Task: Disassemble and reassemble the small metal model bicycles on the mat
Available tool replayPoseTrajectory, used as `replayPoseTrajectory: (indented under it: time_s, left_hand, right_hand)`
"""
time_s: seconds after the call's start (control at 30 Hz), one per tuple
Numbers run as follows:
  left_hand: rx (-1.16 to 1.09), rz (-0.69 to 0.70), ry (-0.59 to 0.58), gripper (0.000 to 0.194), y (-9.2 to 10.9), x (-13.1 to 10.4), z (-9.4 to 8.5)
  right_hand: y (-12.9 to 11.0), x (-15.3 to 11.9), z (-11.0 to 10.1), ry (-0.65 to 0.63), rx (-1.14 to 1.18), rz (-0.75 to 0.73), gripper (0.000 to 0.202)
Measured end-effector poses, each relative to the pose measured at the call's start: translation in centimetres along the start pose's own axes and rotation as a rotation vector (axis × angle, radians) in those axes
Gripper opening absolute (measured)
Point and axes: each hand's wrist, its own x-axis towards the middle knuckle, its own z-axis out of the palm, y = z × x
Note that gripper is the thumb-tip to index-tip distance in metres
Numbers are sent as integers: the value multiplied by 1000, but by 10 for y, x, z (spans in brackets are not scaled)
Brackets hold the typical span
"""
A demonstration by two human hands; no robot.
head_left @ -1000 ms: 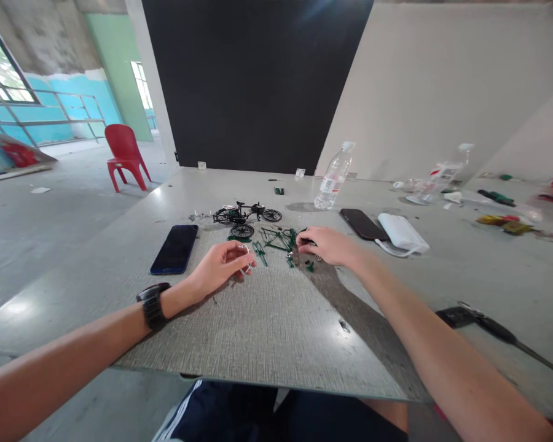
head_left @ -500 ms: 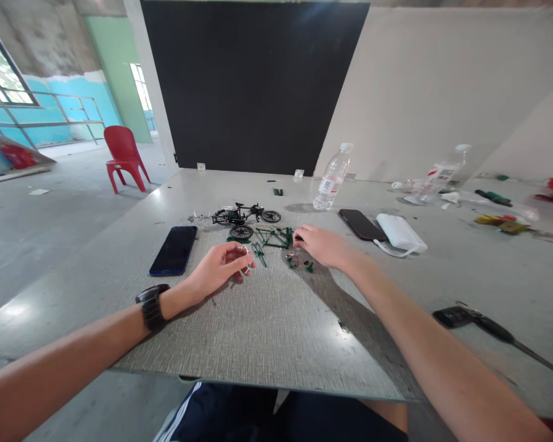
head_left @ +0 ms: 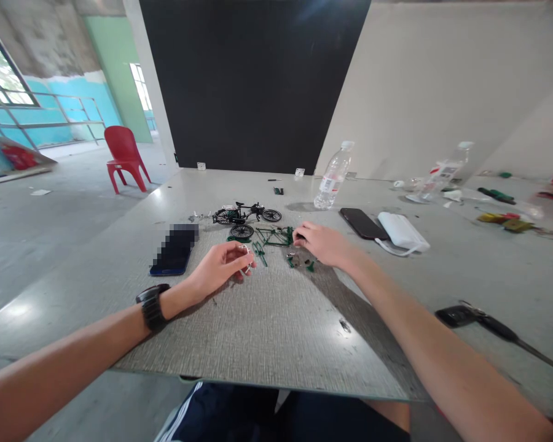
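Left hand (head_left: 221, 265) pinching pale piece (head_left: 246, 250), right hand (head_left: 322, 245) beside green frame (head_left: 275, 237), its grip unclear

Held in the left hand (head_left: 223, 265), a thin, pale, ring-shaped part (head_left: 246, 248), raised off the table (head_left: 267, 319), partly covered by the grip. Laid flat farther right, a green miniature bicycle frame (head_left: 284, 236), bare slender tubes, right end just beside the right hand (head_left: 320, 244); too small to tell whether touching.
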Motion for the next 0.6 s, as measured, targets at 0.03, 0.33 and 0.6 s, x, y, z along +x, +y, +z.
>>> replayPoseTrajectory:
  time_s: [0.03,0.33,0.6]
  left_hand:
    - [0,-4,0,29,0,0,0]
    - [7,5,58,29,-3,1,-1]
    - [6,-5,102,30,-3,3,-3]
  right_hand:
    - [-2,0,-1,19,-11,7,22]
    - [-7,2,-8,153,216,36,21]
    - [-23,5,-9,273,440,-48,28]
